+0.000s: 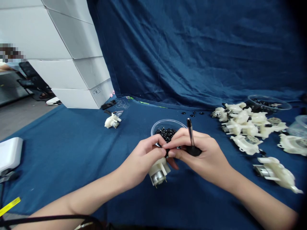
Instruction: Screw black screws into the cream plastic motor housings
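Note:
My left hand (146, 156) is closed round a small white plastic pump with a metal motor end (158, 172), held just above the blue cloth. My right hand (201, 153) meets it from the right, its fingertips pinched on a tiny black part at the pump's top. The same hand also carries a tool with a black handle and a metal shaft (191, 137) that points up. Right behind both hands sits a clear round dish (168, 123) holding several small black parts.
A pile of several white pump units (247, 126) lies at the right, with a clear tub of black parts (268, 103) behind it. One lone pump (111, 121) lies left of centre. White boxes (72, 64) stack at the back left; a white device (9, 153) sits at the left edge.

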The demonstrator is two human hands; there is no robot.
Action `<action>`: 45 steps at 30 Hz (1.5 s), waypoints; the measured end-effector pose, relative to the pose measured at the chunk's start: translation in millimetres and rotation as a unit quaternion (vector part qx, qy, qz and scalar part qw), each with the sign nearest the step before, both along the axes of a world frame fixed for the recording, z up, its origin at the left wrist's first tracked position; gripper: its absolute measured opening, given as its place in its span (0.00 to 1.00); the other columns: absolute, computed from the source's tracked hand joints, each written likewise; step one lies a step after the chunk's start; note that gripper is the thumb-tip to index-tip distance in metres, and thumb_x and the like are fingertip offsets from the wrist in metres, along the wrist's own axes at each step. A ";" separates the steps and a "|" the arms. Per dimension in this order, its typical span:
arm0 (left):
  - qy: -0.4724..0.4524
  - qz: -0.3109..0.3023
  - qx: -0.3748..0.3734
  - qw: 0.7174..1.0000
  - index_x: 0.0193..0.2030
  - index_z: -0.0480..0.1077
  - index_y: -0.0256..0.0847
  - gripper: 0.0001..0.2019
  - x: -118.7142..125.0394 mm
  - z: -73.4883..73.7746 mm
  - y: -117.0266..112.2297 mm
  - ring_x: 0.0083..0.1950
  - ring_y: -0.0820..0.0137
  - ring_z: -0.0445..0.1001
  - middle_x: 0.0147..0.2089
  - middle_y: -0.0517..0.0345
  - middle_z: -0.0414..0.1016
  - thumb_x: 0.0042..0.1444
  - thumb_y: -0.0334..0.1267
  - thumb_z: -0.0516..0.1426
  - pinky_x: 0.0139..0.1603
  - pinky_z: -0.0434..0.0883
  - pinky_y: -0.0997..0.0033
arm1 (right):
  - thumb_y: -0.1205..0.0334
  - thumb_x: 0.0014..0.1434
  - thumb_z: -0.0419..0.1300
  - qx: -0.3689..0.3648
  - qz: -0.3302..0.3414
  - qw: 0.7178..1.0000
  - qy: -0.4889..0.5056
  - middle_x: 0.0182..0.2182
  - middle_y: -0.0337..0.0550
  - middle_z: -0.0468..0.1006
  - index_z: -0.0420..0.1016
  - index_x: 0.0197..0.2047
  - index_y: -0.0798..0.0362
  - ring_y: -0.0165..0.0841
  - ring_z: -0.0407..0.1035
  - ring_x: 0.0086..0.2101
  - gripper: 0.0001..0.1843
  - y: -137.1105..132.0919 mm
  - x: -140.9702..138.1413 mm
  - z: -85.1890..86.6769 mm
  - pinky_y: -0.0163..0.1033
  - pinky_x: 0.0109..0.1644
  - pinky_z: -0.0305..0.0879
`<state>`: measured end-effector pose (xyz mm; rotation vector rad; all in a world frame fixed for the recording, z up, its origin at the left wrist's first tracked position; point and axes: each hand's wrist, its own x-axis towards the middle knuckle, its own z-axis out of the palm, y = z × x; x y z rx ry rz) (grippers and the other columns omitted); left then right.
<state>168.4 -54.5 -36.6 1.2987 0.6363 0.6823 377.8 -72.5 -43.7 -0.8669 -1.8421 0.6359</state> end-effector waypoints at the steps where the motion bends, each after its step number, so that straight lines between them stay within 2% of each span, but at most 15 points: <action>1: -0.002 -0.005 -0.003 1.000 0.40 0.68 0.41 0.10 0.2 0.2 0.4 0.36 0.62 0.83 0.34 0.50 0.85 0.67 0.44 0.60 0.42 0.76 0.66 | 0.66 0.67 0.70 -0.001 -0.001 1.000 -0.002 0.37 0.39 0.83 0.90 0.46 0.41 0.32 0.78 0.36 0.09 0.2 0.4 -0.3 0.38 0.41 0.75; 8: -0.018 0.012 -0.030 0.999 0.38 0.66 0.42 0.13 1.8 1.9 0.4 0.35 0.64 0.83 0.32 0.52 0.84 0.65 0.46 0.63 0.42 0.76 0.68 | 0.62 0.66 0.73 0.003 -0.011 1.000 -0.005 0.35 0.36 0.81 0.88 0.46 0.44 0.27 0.73 0.33 0.05 3.4 -1.1 -0.4 0.34 0.37 0.69; 11: -0.029 0.039 -0.019 0.999 0.39 0.65 0.42 0.13 -0.1 1.4 4.4 0.35 0.65 0.82 0.33 0.52 0.85 0.65 0.46 0.63 0.40 0.75 0.69 | 0.56 0.67 0.72 -0.032 -0.036 0.999 -0.020 0.36 0.36 0.77 0.85 0.51 0.43 0.25 0.67 0.29 0.09 3.8 2.9 -0.7 0.33 0.33 0.65; 14: -0.044 0.107 0.008 0.993 0.41 0.63 0.42 0.13 -5.3 3.4 12.8 0.35 0.63 0.82 0.37 0.48 0.87 0.65 0.46 0.63 0.36 0.73 0.70 | 0.53 0.70 0.66 -0.096 -0.082 0.992 -0.027 0.41 0.38 0.74 0.74 0.60 0.44 0.28 0.67 0.30 0.17 4.0 16.1 -2.1 0.34 0.32 0.67; 16: -0.057 0.164 0.032 0.984 0.43 0.62 0.43 0.12 -10.5 6.3 19.8 0.37 0.62 0.83 0.39 0.46 0.87 0.66 0.45 0.62 0.34 0.72 0.70 | 0.53 0.75 0.58 -0.125 -0.101 0.986 -0.044 0.42 0.39 0.75 0.67 0.58 0.45 0.31 0.69 0.33 0.12 5.9 26.8 -4.0 0.35 0.34 0.69; 18: -0.073 0.212 0.060 0.973 0.43 0.62 0.43 0.11 -15.9 9.1 26.2 0.38 0.61 0.83 0.38 0.48 0.87 0.66 0.44 0.61 0.34 0.73 0.69 | 0.50 0.79 0.52 -0.134 -0.106 0.981 -0.089 0.42 0.41 0.76 0.66 0.57 0.45 0.34 0.73 0.36 0.11 10.0 34.7 -6.3 0.37 0.36 0.71; 20: -0.087 0.253 0.090 0.959 0.43 0.62 0.43 0.11 -20.0 10.8 30.7 0.37 0.63 0.83 0.37 0.51 0.86 0.66 0.43 0.61 0.35 0.74 0.69 | 0.49 0.80 0.51 -0.085 -0.099 0.982 -0.138 0.46 0.43 0.78 0.69 0.60 0.44 0.35 0.76 0.42 0.13 15.4 37.9 -8.8 0.39 0.43 0.73; 23: -0.099 0.295 0.136 0.941 0.43 0.63 0.43 0.10 -22.7 10.4 33.1 0.34 0.65 0.81 0.36 0.54 0.86 0.66 0.41 0.61 0.35 0.74 0.69 | 0.54 0.80 0.52 0.055 -0.088 0.969 -0.223 0.53 0.42 0.80 0.69 0.70 0.37 0.35 0.77 0.49 0.18 23.0 37.2 -13.1 0.40 0.51 0.73; 25: -0.104 0.300 0.163 0.934 0.44 0.63 0.43 0.09 -22.8 9.3 32.5 0.35 0.66 0.82 0.37 0.53 0.86 0.67 0.41 0.61 0.35 0.75 0.69 | 0.57 0.80 0.53 0.133 -0.094 0.948 -0.274 0.53 0.40 0.80 0.66 0.74 0.34 0.33 0.79 0.44 0.23 25.9 36.3 -15.7 0.38 0.47 0.73; 28: -0.109 0.298 0.182 0.931 0.44 0.64 0.43 0.08 -22.1 8.2 30.5 0.39 0.65 0.84 0.38 0.52 0.86 0.68 0.40 0.60 0.37 0.76 0.69 | 0.58 0.80 0.52 0.200 -0.111 0.922 -0.313 0.44 0.38 0.80 0.66 0.75 0.37 0.29 0.75 0.31 0.23 26.2 36.2 -16.8 0.36 0.35 0.68; 30: -0.112 0.297 0.182 0.931 0.44 0.64 0.42 0.08 -21.9 7.9 29.4 0.38 0.64 0.84 0.37 0.53 0.86 0.68 0.40 0.60 0.36 0.77 0.68 | 0.59 0.80 0.52 0.226 -0.120 0.912 -0.322 0.40 0.38 0.79 0.67 0.74 0.40 0.29 0.74 0.30 0.23 24.7 36.3 -15.3 0.36 0.32 0.65; 34: -0.119 0.290 0.177 0.933 0.44 0.65 0.42 0.09 -22.3 6.8 28.3 0.38 0.64 0.85 0.38 0.53 0.86 0.67 0.41 0.62 0.36 0.78 0.69 | 0.60 0.80 0.53 0.261 -0.121 0.901 -0.325 0.43 0.38 0.80 0.68 0.74 0.44 0.28 0.76 0.32 0.22 21.4 34.7 -11.0 0.35 0.34 0.65; 39: -0.123 0.283 0.170 0.936 0.44 0.65 0.42 0.11 -21.7 4.5 28.6 0.38 0.65 0.85 0.41 0.50 0.87 0.66 0.43 0.63 0.32 0.77 0.72 | 0.61 0.81 0.53 0.276 -0.117 0.897 -0.324 0.42 0.37 0.80 0.68 0.73 0.45 0.26 0.75 0.32 0.21 19.8 32.0 -10.7 0.34 0.35 0.65; 43: -0.130 0.273 0.181 0.936 0.44 0.64 0.42 0.13 -21.1 2.2 30.4 0.32 0.68 0.82 0.42 0.48 0.87 0.67 0.45 0.63 0.28 0.76 0.73 | 0.61 0.81 0.52 0.283 -0.120 0.894 -0.325 0.42 0.36 0.80 0.69 0.73 0.46 0.24 0.74 0.31 0.21 20.4 31.1 -11.5 0.33 0.36 0.64; 45: -0.129 0.271 0.191 0.934 0.44 0.64 0.42 0.12 -21.7 0.5 31.1 0.34 0.67 0.83 0.42 0.48 0.87 0.68 0.44 0.63 0.28 0.76 0.73 | 0.61 0.82 0.52 0.289 -0.124 0.890 -0.329 0.42 0.35 0.80 0.70 0.72 0.46 0.24 0.74 0.32 0.21 20.5 31.1 -10.9 0.32 0.36 0.64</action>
